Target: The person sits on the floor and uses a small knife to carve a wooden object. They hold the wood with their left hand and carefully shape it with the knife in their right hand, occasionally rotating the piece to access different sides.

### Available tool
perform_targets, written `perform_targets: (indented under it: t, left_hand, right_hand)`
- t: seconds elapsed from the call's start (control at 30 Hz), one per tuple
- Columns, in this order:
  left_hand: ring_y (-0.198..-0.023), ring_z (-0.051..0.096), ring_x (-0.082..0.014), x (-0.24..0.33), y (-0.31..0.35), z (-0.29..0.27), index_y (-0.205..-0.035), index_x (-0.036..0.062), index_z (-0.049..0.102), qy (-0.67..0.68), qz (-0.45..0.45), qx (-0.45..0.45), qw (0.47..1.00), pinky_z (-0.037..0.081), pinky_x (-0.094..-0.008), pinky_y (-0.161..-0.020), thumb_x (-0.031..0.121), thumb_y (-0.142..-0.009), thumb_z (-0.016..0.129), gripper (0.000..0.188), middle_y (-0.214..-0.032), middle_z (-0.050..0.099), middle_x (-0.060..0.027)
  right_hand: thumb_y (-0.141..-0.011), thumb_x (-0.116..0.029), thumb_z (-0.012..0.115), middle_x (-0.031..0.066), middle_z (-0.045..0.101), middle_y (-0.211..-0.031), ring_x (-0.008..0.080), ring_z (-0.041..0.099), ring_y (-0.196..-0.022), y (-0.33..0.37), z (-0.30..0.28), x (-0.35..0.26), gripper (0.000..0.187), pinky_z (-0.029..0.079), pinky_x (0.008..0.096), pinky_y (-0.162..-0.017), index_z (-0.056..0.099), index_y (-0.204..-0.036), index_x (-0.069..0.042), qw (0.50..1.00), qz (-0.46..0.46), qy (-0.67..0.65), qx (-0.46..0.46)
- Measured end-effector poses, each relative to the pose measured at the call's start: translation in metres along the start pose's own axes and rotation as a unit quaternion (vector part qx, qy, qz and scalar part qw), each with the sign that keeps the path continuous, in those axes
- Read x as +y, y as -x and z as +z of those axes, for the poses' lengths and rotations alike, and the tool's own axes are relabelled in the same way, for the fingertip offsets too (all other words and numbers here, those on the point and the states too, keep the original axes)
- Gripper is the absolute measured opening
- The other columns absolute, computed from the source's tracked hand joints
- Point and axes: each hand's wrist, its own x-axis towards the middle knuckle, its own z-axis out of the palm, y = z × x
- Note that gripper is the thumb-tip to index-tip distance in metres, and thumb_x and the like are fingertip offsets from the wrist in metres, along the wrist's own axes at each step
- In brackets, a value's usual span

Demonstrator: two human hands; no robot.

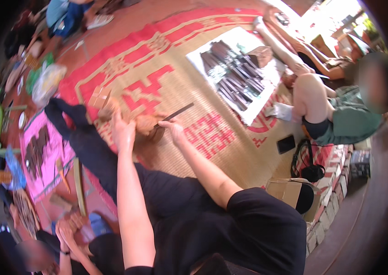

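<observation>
A rounded brown carved wood piece (146, 123) sits between my two hands, low over the woven mat. My left hand (123, 130) is closed against its left side; its fingers are partly hidden, and the contact is blurred. On the right side, my right hand (174, 128) is closed on a slim dark carving tool (179, 111). One end of the tool sticks out up and to the right, past my fingers. Its other end reaches the wood. Just beyond my left hand is a light brown block (99, 97).
A red and tan woven mat (212, 137) spreads beneath me. Many dark tools (235, 75) lie on a white sheet (253, 110), beside a wood block (261, 56). A person (354, 114) sits right, near a phone (286, 144). Left lies a pink cloth (49, 181); another person's hands (68, 229) are lower left.
</observation>
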Motion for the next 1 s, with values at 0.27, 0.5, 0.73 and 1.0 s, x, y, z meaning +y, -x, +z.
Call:
perform_targets:
  t: [0.27, 0.5, 0.73, 1.0]
  left_hand:
    - [-0.126, 0.039, -0.0312, 0.011, -0.003, 0.001, -0.131, 0.0032, 0.040, -0.022, -0.041, -0.002, 0.999, 0.032, -0.0378, -0.104, 0.008, -0.071, 0.058, 0.063, -0.135, 0.041, -0.0178]
    - [-0.126, 0.038, -0.0310, 0.012, 0.004, 0.001, -0.132, 0.0040, 0.039, -0.032, -0.020, -0.002, 0.999, 0.034, -0.0392, -0.103, 0.010, -0.072, 0.060, 0.065, -0.135, 0.041, -0.0174]
    - [-0.127, 0.036, -0.0327, -0.013, -0.005, 0.015, -0.127, 0.0020, 0.043, -0.059, 0.037, 0.027, 0.997, 0.031, -0.0406, -0.105, 0.012, -0.070, 0.063, 0.061, -0.132, 0.043, -0.0199]
    - [-0.118, 0.045, -0.0339, 0.001, 0.002, 0.002, -0.129, 0.0096, 0.041, -0.082, 0.021, 0.041, 0.996, 0.042, -0.0424, -0.094, 0.013, -0.070, 0.064, 0.064, -0.130, 0.045, -0.0148]
  right_hand:
    - [-0.074, -0.007, 0.066, 0.0047, 0.066, -0.086, 0.0150, 0.060, -0.084, -0.001, 0.004, -0.020, 0.026, 0.046, 0.0277, -0.079, 0.066, -0.100, -0.001, 0.996, -0.038, 0.071, -0.030]
    - [-0.074, -0.008, 0.066, 0.0068, 0.066, -0.086, 0.0161, 0.061, -0.080, -0.012, -0.010, -0.009, 0.026, 0.046, 0.0284, -0.078, 0.066, -0.100, -0.001, 0.998, 0.020, -0.011, 0.061]
    - [-0.076, -0.004, 0.066, 0.0017, 0.063, -0.094, 0.0118, 0.058, -0.091, -0.010, 0.007, -0.006, 0.029, 0.046, 0.0262, -0.080, 0.062, -0.105, -0.004, 0.997, 0.001, 0.070, -0.042]
    - [-0.074, -0.006, 0.066, 0.0060, 0.065, -0.094, 0.0153, 0.059, -0.089, -0.010, 0.012, -0.023, 0.028, 0.042, 0.0294, -0.086, 0.064, -0.102, -0.001, 1.000, -0.014, -0.004, 0.010]
